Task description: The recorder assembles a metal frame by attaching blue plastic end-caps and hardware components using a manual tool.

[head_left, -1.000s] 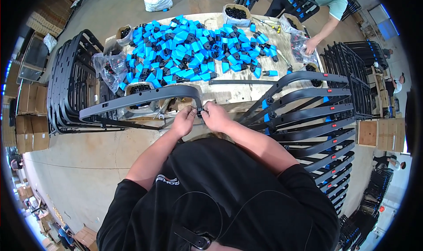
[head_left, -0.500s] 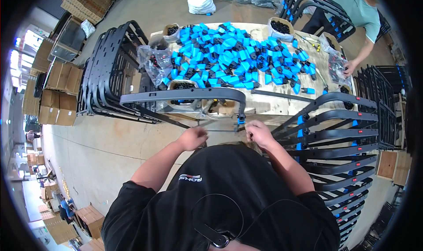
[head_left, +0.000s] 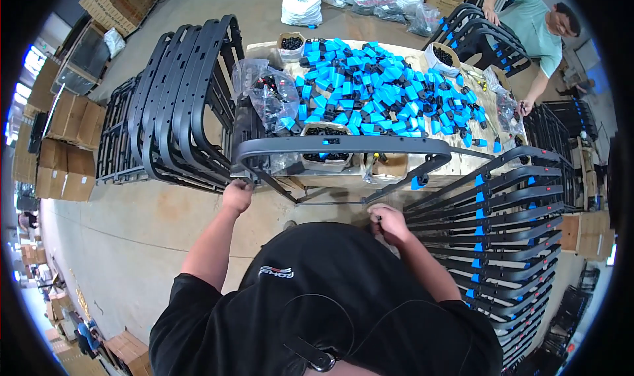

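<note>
A black metal frame [head_left: 343, 144] with rounded corners stands at the near edge of the table, across in front of me. A blue plastic piece [head_left: 419, 182] sits at the end of its right corner. My left hand [head_left: 238, 196] is closed just below the frame's left corner, fingertips at a small grey fitting there; what it grips is partly hidden. My right hand [head_left: 391, 224] is held low in front of my body, below the frame's right part. Its fingers are curled, with something dark at them that I cannot make out.
Blue and black plastic pieces [head_left: 376, 88] lie heaped on a wooden table [head_left: 432, 150]. Tubs of small black parts [head_left: 327, 159] and a clear plastic bag [head_left: 267, 95] surround them. Black frames stand stacked left [head_left: 178, 105] and right [head_left: 502, 227]. A co-worker [head_left: 538, 29] stands far right.
My left hand has moved left, to below the frame's left corner. The frame sits further right in view, and the whole view has shifted. The right hand stays low, fingers still curled.
</note>
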Tool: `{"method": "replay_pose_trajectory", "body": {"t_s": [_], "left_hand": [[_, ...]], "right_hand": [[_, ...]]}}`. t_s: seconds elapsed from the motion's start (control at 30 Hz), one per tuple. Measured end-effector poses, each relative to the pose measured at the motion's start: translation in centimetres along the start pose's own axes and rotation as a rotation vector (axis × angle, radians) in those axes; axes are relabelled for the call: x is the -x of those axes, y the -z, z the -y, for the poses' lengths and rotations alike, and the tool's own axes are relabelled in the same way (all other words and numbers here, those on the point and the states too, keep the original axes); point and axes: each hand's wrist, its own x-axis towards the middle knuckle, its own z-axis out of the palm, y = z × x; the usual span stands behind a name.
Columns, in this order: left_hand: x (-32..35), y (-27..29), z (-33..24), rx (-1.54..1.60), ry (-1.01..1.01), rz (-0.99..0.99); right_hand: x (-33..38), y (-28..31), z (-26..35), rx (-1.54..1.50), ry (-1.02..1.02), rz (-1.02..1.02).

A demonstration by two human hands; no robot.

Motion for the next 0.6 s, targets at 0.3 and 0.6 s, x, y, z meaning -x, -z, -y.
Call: {"method": "replay_pose_trajectory", "body": {"t_s": [0.3, 0.6], "left_hand": [[4.5, 4.0, -0.3, 0.054, -0.168, 0.703], [5.2, 2.5, -7.9, 0.22, -0.536, 0.903]], "right_hand": [[1.4, -13.5, -1.0, -0.141, 0.006, 0.192], [3.4, -13.5, -1.9, -0.223, 0.045, 0.016]]}}
